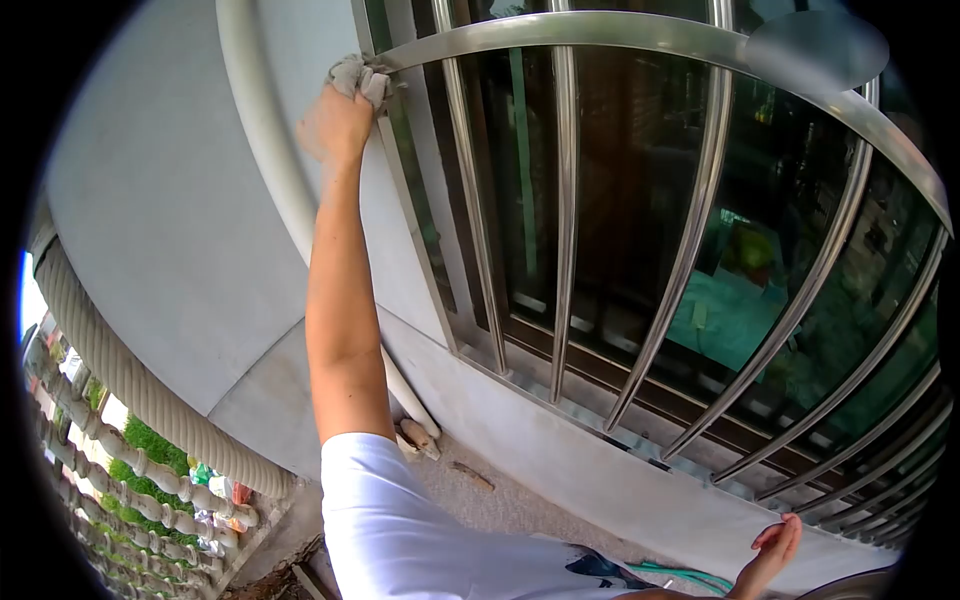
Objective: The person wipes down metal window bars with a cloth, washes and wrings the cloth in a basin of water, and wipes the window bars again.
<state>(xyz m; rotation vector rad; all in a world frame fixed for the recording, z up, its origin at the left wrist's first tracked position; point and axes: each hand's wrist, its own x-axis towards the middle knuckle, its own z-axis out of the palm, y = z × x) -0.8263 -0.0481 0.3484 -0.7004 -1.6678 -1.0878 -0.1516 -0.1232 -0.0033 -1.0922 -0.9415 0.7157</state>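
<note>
My left hand (pixel 338 122) is stretched far up and closed round a crumpled greyish cloth (pixel 357 80). The cloth sits right at the left end of the curved stainless steel crossbar (pixel 560 30), where it meets the window frame. Low on the right, my right hand (pixel 773 553) hangs near the lower ends of the bars, fingers loosely extended and nothing in them. Upright steel bars (pixel 566 220) run in front of the dark window glass (pixel 640 180).
Beside my left arm, a white pipe (pixel 262 130) runs down the pale wall (pixel 150 200). A balustrade (pixel 150 510) and a thick ribbed column (pixel 130 370) stand at left. A green hose (pixel 690 574) lies low, with debris (pixel 420 438) by the pipe's foot.
</note>
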